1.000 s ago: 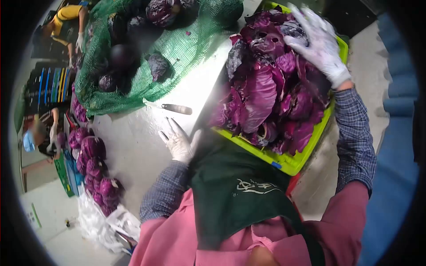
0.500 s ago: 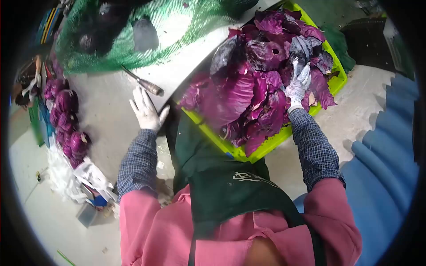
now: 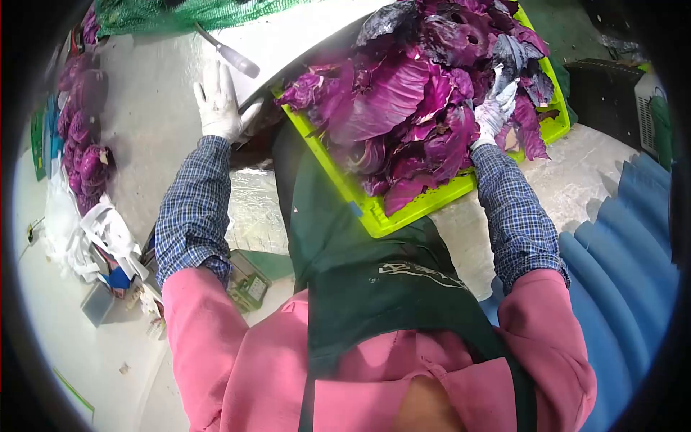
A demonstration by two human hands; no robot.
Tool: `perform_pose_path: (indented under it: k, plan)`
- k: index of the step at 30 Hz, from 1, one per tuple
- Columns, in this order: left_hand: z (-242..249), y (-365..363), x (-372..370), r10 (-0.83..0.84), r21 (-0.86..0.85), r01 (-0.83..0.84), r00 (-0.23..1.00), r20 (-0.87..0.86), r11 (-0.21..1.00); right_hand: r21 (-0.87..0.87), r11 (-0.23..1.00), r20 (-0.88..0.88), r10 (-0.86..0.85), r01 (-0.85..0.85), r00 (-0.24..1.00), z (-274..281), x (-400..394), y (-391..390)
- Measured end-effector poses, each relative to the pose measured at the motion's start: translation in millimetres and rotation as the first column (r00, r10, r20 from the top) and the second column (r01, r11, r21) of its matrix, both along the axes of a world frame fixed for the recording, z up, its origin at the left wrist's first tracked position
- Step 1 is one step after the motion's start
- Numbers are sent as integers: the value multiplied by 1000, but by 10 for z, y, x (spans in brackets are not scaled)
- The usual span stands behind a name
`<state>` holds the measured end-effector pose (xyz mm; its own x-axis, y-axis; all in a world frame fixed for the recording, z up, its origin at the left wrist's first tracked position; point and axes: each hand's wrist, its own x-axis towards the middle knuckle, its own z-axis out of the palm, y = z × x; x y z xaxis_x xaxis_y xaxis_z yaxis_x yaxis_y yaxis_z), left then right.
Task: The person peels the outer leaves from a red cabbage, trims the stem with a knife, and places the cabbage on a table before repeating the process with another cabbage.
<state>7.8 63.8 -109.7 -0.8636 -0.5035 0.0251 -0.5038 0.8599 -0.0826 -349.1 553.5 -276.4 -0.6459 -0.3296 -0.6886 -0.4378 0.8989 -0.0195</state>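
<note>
My left hand (image 3: 218, 106), in a white glove, lies open with spread fingers on the metal tabletop (image 3: 151, 115) near its edge. Just beyond its fingertips is a knife (image 3: 240, 62), its handle toward me. My right hand (image 3: 494, 114), also gloved, rests with fingers stretched out against the purple cabbage leaves (image 3: 389, 101) at the right side of a lime-green crate (image 3: 425, 212). Torn leaves are heaped above the crate's rim. The crate sits tilted in front of my apron. My right palm's underside is hidden.
Several red cabbages (image 3: 92, 165) line the table's left side. Green netting (image 3: 144, 18) lies at the far end. White cloth or plastic (image 3: 111, 234) hangs at the left, a blue corrugated sheet (image 3: 612, 266) stands at the right, and a green box (image 3: 250, 289) is below my left arm.
My view has tilted, so the table, netting and crate appear higher. Both hands stay at nearly the same places, the left on the table and the right on the leaves.
</note>
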Motion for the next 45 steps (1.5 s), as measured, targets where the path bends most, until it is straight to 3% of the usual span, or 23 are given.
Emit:
perform_pose_path:
  k: [4,8,12,14,15,17,22,26,28,30,31,32,33,34,35,36,38,39,40,42,43,44,45]
  plan:
    - [-18,14,-2,9,-4,-9,1000,17,1000,-11,1000,-21,-6,5,1000,-31,-46,27]
    - [-5,13,-16,10,-15,-10,1000,-14,1000,-71,997,-273,-2,-18,962,213,-10,-266]
    - [42,31,-26,-5,-12,5,1000,8,1000,-291,932,-791,-108,-216,602,512,-27,-718]
    - [6,-2,6,-56,-15,56,997,-53,998,59,995,-737,96,-78,669,739,20,-838]
    - [-18,-17,24,-77,-23,75,994,-74,997,-210,965,-755,-59,-156,653,722,14,-817]
    - [0,20,3,-67,-25,66,996,-60,998,-401,891,-749,-184,-214,637,735,61,-836]
    - [-85,-37,70,-100,-72,94,991,-92,993,-466,851,-742,-228,-241,630,826,120,-883]
    - [42,122,-12,88,-136,-78,994,67,988,-409,905,-533,-134,-116,835,1408,142,-912]
    - [142,368,-120,282,-251,-242,950,137,937,-524,840,-372,-80,-139,925,1888,111,-778]
    - [-227,601,132,256,-266,-328,928,-272,906,-614,752,-323,38,-240,946,2174,-85,-527]
    - [18,1060,27,415,-157,-455,879,-236,876,-642,734,-227,91,-219,970,2443,-176,-397]
    - [-65,1324,124,317,-23,-372,820,-476,928,-667,719,-127,147,-194,981,2628,-291,-272]
    - [-283,1608,282,510,246,-448,715,-477,859,-750,624,-154,159,-221,975,2639,-468,-134]
    - [-441,1902,337,726,696,-302,512,-458,652,-866,486,-89,79,-117,993,2694,-641,-52]
    - [-539,2205,279,861,892,-174,391,-326,417,-917,391,52,-67,74,996,2682,-846,8]
    - [-615,2431,168,914,970,-22,342,-219,240,-930,266,207,-190,253,960,2654,-1105,44]
    - [-783,2660,-64,953,986,164,291,-85,38,-909,358,80,-355,215,931,2345,-1775,111]
    - [-955,2649,-63,947,991,125,311,-74,36,-805,589,-168,-351,77,921,2074,-2102,116]
    - [-1120,2579,42,906,989,-21,405,-124,145,-690,724,-315,-290,-8,904,1795,-2310,54]
    - [-1413,2515,291,755,835,-311,632,-175,454,-754,456,375,-292,472,880,1260,-2479,-128]
    - [-1349,2481,269,716,780,-347,675,-178,520,-684,601,315,-267,413,911,1202,-2593,-231]
    - [-1273,2464,274,775,814,-372,616,-144,447,-597,725,255,-233,342,939,1170,-2714,-324]
    - [-1386,2407,410,904,987,-63,413,-111,150,-494,829,196,-187,262,963,1143,-2784,-407]
